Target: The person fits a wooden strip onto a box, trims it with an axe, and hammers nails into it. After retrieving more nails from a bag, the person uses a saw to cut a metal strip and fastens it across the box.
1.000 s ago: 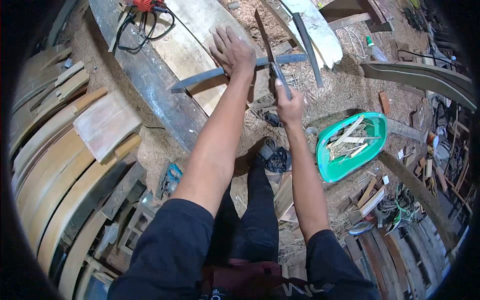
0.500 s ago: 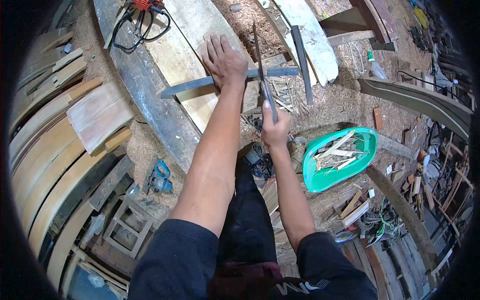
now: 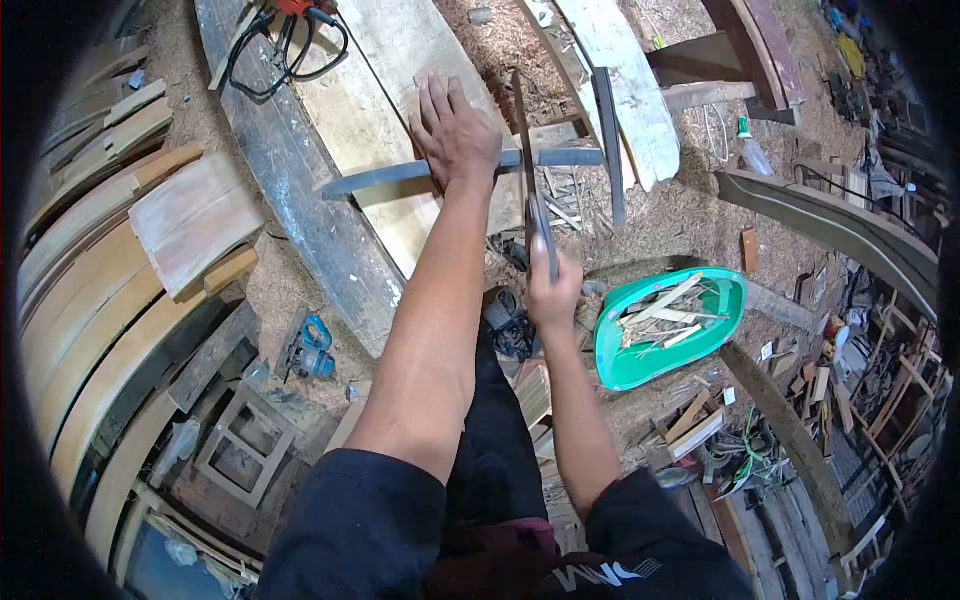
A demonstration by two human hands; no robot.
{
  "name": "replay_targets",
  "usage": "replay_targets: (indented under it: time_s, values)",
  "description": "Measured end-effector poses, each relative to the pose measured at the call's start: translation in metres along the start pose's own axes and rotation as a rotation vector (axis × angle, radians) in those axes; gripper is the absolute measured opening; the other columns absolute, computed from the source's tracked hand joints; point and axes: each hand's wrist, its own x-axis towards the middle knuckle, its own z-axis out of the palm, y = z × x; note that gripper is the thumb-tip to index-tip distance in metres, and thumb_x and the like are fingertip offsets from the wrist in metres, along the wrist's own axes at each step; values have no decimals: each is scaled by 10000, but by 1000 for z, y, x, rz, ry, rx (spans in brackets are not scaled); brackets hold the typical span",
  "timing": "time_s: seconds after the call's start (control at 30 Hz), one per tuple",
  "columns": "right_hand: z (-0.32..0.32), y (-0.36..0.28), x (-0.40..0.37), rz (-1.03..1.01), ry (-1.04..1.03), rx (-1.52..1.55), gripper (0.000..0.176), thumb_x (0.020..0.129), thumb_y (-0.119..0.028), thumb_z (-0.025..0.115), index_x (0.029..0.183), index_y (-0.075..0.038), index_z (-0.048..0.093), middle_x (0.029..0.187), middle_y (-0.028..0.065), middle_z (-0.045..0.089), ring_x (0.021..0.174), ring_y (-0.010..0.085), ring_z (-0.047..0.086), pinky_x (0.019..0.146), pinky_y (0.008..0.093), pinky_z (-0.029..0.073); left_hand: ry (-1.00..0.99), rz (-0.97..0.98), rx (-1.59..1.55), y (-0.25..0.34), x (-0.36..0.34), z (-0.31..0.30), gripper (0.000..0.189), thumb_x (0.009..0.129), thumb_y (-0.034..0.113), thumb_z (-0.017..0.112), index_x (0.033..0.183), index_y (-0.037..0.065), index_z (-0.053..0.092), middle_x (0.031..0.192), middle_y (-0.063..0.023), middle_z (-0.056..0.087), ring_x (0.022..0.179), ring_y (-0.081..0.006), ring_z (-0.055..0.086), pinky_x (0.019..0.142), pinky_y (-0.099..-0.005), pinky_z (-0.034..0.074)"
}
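Observation:
My left hand point(image 3: 460, 140) lies flat, fingers stretched forward, over a narrow grey strip of wood point(image 3: 375, 178) and the pale plank point(image 3: 345, 115) below it. The strip lies crosswise on the planks, and its right end juts past their edge. My right hand point(image 3: 553, 285) is wrapped around the handle of a handsaw point(image 3: 532, 190). The saw's long blade points away from me and crosses the strip just right of my left hand. Part of the strip is hidden under that hand.
A red power tool point(image 3: 293, 8) with a black cord sits on the planks. Right of me stands a green basin point(image 3: 660, 372) of wood offcuts. A blue power tool point(image 3: 316, 350) lies on the floor at left, near stacked curved boards point(image 3: 95, 330). Sawdust and scraps cover the ground.
The saw and my right hand have shifted slightly toward me along the cut line. My left hand stays on the strip. The whole view has tilted a little.

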Motion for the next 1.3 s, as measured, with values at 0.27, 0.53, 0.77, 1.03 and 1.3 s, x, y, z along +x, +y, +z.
replay_targets:
  time_s: [0.27, 0.53, 0.77, 1.03, 1.3]
  values:
    - [-10, 22, -30, 40, 38, 51, 359, 975, -225, 558, 681, -21, 524, 568, -24, 401, 551, 66, 370, 483, 289, 300, -31, -27, -20, -1, -1, 0, 524, 882, 201, 498, 1390, 84, 451, 1535, -133, 336, 1439, -295, 267, 1164, -513, 152]
    - [-24, 6, -84, 19, 25, -46, 356, 941, -234, 601, 666, -19, 532, 546, 10, 455, 535, 73, 437, 485, 280, 333, -44, -35, -10, -1, -3, 1, 524, 884, 203, 489, 1394, 90, 455, 1546, -128, 327, 1457, -282, 244, 1161, -523, 156]
    - [5, 2, -1, 54, 12, -39, 367, 964, -205, 579, 649, -24, 525, 538, -7, 416, 528, 65, 388, 476, 285, 313, -28, -27, -6, -3, -7, 1, 526, 877, 206, 493, 1390, 93, 459, 1540, -134, 331, 1453, -281, 251, 1156, -526, 164]
    - [-16, 20, -81, 116, 90, 96, 371, 958, -222, 584, 650, -29, 510, 580, -24, 428, 559, 64, 396, 481, 282, 305, -34, -16, -1, -2, -9, 2, 543, 871, 206, 497, 1399, 87, 448, 1526, -136, 347, 1452, -278, 249, 1159, -507, 150]
    - [-6, 5, -19, -5, 4, -74, 374, 960, -225, 576, 655, -21, 502, 550, -7, 404, 518, 88, 378, 475, 316, 314, -11, -4, -19, -3, -3, 3, 533, 879, 218, 490, 1392, 80, 455, 1536, -140, 332, 1451, -283, 248, 1161, -517, 147]
